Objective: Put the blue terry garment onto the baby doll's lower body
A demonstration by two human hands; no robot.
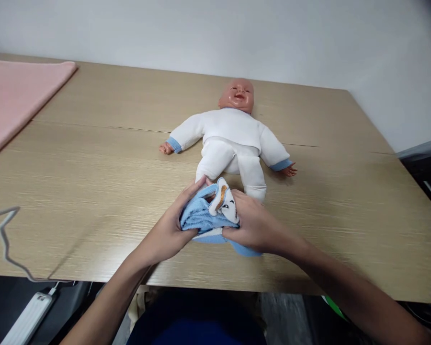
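At six o'clock from the doll, the blue cloth is gripped by the fingers of the left hand and right hand, apparently so its folds are kept gathered.

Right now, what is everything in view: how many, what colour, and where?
Doll: 1, white clothes, blue cuffs, lying mid-table
Fuzzy cloth: 1, blue with white patch, by the doll's legs
Table: 1, light wood, under the doll
Pink cloth: 1, pink, table's far left
Cable: 1, whitish, near left table edge
Power strip: 1, white, below that edge
Green item: 1, green, lower right, mostly hidden
Dark things: count unclear, black, right edge, lower corners
Floor: 1, grey, below the table
Wall: 1, pale grey, behind
Person's clothing: 1, dark blue, bottom centre
Forearms: 2, bare, lower left and right
Left grip: 1, bare hand, holding the fuzzy cloth
Right grip: 1, bare hand, holding its other side
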